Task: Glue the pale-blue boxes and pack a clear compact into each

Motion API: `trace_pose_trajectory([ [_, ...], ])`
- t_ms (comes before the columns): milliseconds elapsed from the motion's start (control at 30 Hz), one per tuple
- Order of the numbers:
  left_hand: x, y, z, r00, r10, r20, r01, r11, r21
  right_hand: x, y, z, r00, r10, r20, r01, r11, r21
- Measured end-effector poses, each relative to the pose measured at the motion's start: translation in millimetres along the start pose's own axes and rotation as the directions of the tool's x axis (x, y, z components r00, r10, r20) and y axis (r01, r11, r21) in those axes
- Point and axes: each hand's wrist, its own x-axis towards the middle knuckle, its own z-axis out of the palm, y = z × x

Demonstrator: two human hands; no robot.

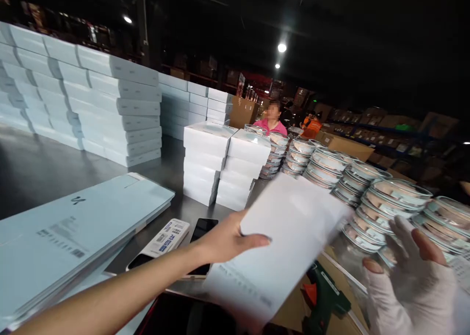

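Observation:
My left hand (235, 239), bare, grips a white carton (290, 217) by its left edge, with the thumb lying on its face. The carton is tilted and partly blurred, with faint print near its lower edge. On the right, my right hand (411, 281) wears a white glove with bare fingertips. Its fingers are spread, holding nothing, apart from the carton. Below the carton lies a green pistol-shaped tool (326, 296) with an orange trigger, partly hidden. Flat pale-blue printed cartons (84, 222) are piled to the left of my left forearm.
White boxes (135, 95) form a long stacked wall at the left. Two shorter box stacks (205, 149) stand mid-table. Round glass-rimmed items (392, 198) rise in several stacks at the right. A phone (201, 229) and a labelled white device (165, 239) lie nearby. A person in pink (273, 125) is beyond.

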Motion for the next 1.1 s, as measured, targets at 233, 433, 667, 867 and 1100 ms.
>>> trace_pose_trajectory([
  [233, 2, -40, 23.6, 0.983, 0.135, -0.123, -0.151, 0.979, -0.135, -43, 38, 47, 0.969, 0.207, 0.136, -0.227, 0.962, 0.152],
  [433, -11, -25, 28.7, 0.976, 0.119, -0.184, -0.150, 0.974, -0.167, -61, 35, 50, 0.963, 0.231, 0.139, -0.256, 0.946, 0.201],
  [667, -22, -11, 26.8, 0.975, 0.097, -0.200, -0.110, 0.992, -0.056, -54, 0, 55, 0.964, 0.262, 0.032, -0.257, 0.906, 0.337],
  [867, -49, 1, -11.7, 0.958, 0.164, -0.237, -0.143, 0.984, 0.106, -39, 47, -20, 0.879, 0.460, 0.128, -0.447, 0.886, -0.123],
  [1100, -106, -62, 27.3, 0.955, -0.286, -0.074, 0.272, 0.948, -0.165, -64, 130, -40, 0.404, 0.906, 0.125, -0.623, 0.372, -0.688],
])
